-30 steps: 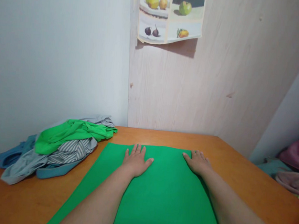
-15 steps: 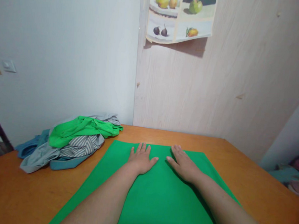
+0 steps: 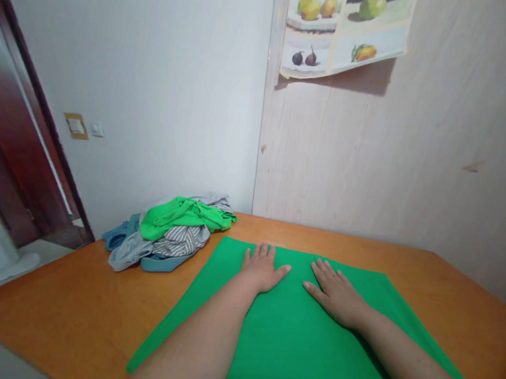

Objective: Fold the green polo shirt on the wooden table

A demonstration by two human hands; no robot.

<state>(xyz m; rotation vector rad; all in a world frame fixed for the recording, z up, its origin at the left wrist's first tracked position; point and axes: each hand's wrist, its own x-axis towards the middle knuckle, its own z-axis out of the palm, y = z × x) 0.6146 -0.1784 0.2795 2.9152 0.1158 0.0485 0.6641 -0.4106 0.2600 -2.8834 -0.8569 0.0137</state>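
Observation:
A flat green cloth (image 3: pixel 293 344) is spread on the orange wooden table (image 3: pixel 73 298). My left hand (image 3: pixel 262 269) lies palm down on the cloth near its far edge, fingers stretched out. My right hand (image 3: pixel 336 292) rests flat on the cloth just to the right of it, fingers apart and holding nothing. Both forearms reach over the cloth from the near side.
A pile of clothes (image 3: pixel 171 232), bright green, striped grey and blue, sits at the table's far left by the white wall. A fruit poster (image 3: pixel 344 30) hangs on the pale wood panel behind. A dark door frame (image 3: pixel 16 136) stands at the left.
My right hand slid left across the cloth from its right edge toward my left hand. The view swung left, bringing the door frame into sight.

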